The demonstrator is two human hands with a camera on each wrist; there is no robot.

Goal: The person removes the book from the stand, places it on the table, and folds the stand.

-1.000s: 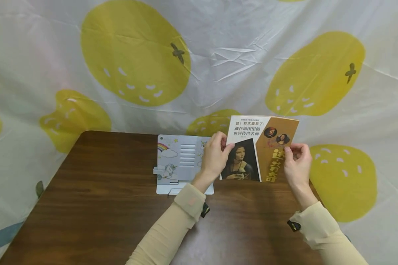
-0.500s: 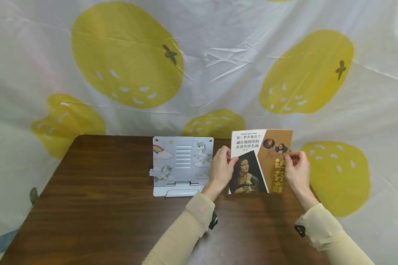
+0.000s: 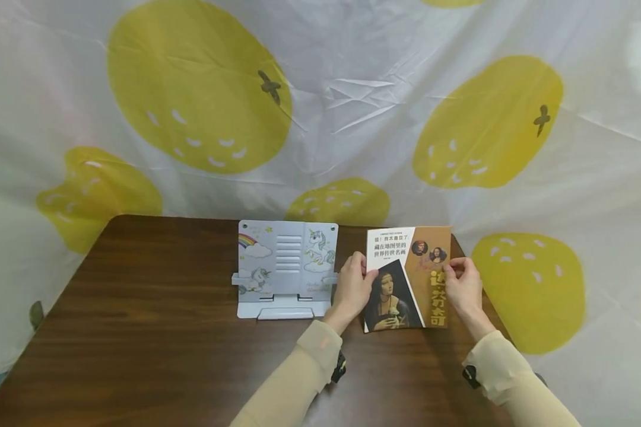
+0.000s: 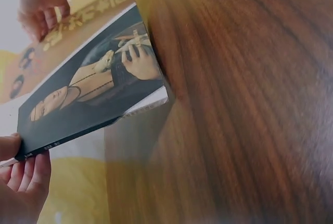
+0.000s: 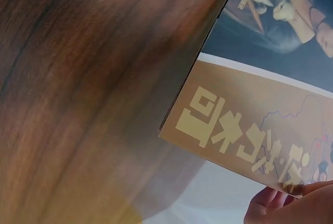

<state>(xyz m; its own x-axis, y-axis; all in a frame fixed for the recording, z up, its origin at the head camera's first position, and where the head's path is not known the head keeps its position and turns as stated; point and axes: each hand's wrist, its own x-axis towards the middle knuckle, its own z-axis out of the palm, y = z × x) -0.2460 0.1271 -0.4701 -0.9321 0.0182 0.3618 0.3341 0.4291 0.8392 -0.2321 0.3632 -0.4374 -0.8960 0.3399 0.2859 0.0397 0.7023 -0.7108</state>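
Note:
A thin paperback book (image 3: 430, 249) is held between both hands, its cover facing the head camera. The cover carries a portrait painting, a white title area and a brown strip with gold characters. My left hand (image 3: 355, 290) pinches the spine side, thumb on the front and fingers behind. At the opposite edge, my right hand (image 3: 465, 290) pinches the book between thumb and fingers. The lower edge of the book (image 4: 88, 78) is close to the tabletop; I cannot tell whether it touches. Left of the book stands a pale unicorn-print bookstand (image 3: 288, 284), apart from both hands.
The brown wooden table (image 3: 165, 356) extends to the left and front. Right behind its far edge hangs a white curtain (image 3: 352, 136) with large yellow fruit prints. The bookstand has small side clips and a front ledge (image 3: 285, 313).
Both hands have lowered the book toward the table, and its tilt has straightened. The left hand no longer covers part of the bookstand. The head view has shifted slightly.

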